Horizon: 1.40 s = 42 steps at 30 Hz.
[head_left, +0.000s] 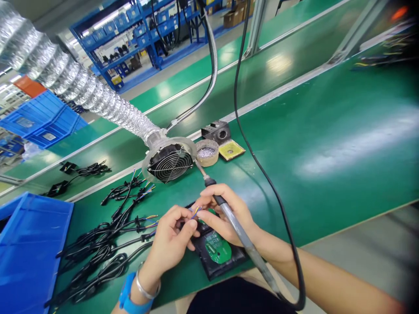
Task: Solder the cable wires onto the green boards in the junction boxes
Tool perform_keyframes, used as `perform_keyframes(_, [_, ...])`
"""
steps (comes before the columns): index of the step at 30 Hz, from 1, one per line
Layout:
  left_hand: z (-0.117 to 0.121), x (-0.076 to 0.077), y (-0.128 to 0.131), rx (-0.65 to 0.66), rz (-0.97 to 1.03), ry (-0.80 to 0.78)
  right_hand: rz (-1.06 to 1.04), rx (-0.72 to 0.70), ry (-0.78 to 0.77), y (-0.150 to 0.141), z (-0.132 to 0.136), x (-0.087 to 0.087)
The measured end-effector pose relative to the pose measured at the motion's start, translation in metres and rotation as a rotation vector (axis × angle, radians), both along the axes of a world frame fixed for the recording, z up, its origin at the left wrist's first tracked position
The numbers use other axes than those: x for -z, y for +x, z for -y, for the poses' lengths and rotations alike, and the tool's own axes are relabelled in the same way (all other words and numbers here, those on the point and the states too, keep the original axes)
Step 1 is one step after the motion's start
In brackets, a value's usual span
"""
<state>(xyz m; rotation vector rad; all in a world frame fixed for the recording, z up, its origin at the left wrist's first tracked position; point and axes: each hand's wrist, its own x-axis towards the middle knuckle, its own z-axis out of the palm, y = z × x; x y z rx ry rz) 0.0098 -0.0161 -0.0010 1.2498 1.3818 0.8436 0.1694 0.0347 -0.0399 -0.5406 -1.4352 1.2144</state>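
Observation:
Between the thumb and fingers of my left hand [172,237] is a cable's end, with thin coloured wires [196,212] sticking out. My right hand [232,213] carries a soldering iron [238,231] across the palm, its tip pointing up and away from the wires. The right thumb and fingertips also meet at the wire ends. Below both hands lies a black fixture [212,272] bearing a green circuit board [218,248]; a second green board is partly hidden under the fingers. Left of my left hand, several black cables [108,244] with bare coloured ends lie in a bundle.
A fume fan [172,165] on a silver duct [98,93] hangs ahead. Behind it stand a round solder tub [207,155], a yellow sponge [231,149] and an iron stand [218,131]. The iron's black cord [262,170] loops at right. A blue bin [29,253] sits left.

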Motion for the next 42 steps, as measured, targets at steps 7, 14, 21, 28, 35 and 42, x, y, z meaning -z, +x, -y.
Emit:
perform_keyframes(7, [-0.002,0.009,-0.001,-0.122,0.113,-0.022,-0.017,-0.015,-0.017,0.002,-0.001,-0.002])
perform_keyframes(14, [-0.002,0.002,-0.002,-0.045,0.088,-0.013,-0.02,-0.023,-0.029,-0.001,-0.002,-0.004])
perform_keyframes(21, [-0.003,-0.002,0.006,-0.043,0.261,-0.142,-0.003,-0.03,-0.031,-0.002,0.0,-0.004])
perform_keyframes(28, [-0.005,0.002,0.003,-0.059,0.441,-0.227,0.024,-0.145,-0.077,0.001,-0.001,-0.003])
perform_keyframes(35, [-0.008,-0.004,0.009,-0.223,0.567,-0.266,0.024,-0.004,0.044,0.003,0.003,-0.005])
perform_keyframes(42, [-0.018,-0.027,0.007,-0.325,0.375,-0.203,0.058,0.081,0.373,0.014,0.02,-0.006])
